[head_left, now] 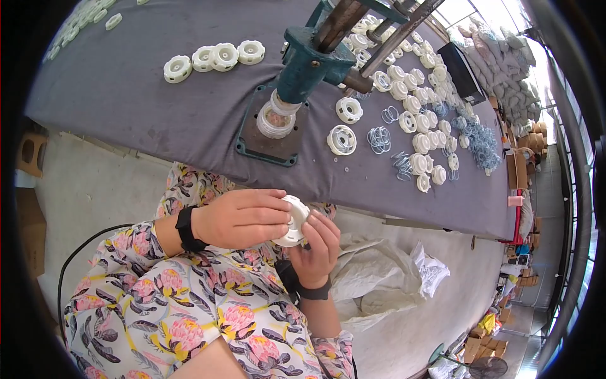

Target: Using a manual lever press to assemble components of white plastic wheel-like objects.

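Note:
Both hands hold one white round plastic part (298,221) with a notched rim, above my lap and just off the table's front edge. My left hand (243,218) lies over its left side, the fingers closed across its face. My right hand (319,246) grips the right edge between fingers and thumb. The inside of the part is mostly hidden by my fingers. Beyond my hands stands a green hand press (293,82), with a clear plastic fixture (276,125) on its base. Right of the press lies a similar white part (342,139) beside a coil spring (379,140).
On the grey-covered table (158,126), several white parts (178,69) line up left of the press. Many more white parts and a heap of blue-grey springs (481,148) cover the right side. A pale sack (379,271) lies on the floor to my right.

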{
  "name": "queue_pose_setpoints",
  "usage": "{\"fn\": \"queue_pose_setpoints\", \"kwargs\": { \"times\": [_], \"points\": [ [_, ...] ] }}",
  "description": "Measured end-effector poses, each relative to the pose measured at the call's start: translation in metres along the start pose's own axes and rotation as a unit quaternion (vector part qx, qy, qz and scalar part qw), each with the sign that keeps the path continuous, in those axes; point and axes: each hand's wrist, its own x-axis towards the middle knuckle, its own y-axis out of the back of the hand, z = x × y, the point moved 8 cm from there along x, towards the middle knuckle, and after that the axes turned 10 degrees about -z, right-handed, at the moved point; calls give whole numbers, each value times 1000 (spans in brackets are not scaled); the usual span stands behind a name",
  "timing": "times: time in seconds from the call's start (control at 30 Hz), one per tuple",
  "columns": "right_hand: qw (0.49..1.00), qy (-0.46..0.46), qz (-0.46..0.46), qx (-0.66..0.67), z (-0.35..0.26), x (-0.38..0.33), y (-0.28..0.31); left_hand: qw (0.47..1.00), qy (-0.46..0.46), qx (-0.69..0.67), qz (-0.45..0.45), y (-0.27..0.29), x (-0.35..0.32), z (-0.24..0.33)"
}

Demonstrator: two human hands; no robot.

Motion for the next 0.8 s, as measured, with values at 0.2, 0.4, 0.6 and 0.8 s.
{"fn": "queue_pose_setpoints", "kwargs": {
  "times": [0.2, 0.4, 0.6, 0.8],
  "points": [
    [1000, 28, -2, -10, -2, -1, 2, 996, -64, 44, -31, 1, 4, 10],
    [999, 43, 9, -13, -8, -1, 5, 993, -97, 66, -13, 4, 6, 19],
    [998, 53, -11, 21, -6, 4, 4, 997, -60, 33, -41, 4, 5, 12],
    [994, -31, -50, 96, 7, 7, -7, 994, 88, -68, -23, 0, -1, -5]
  ]
}}
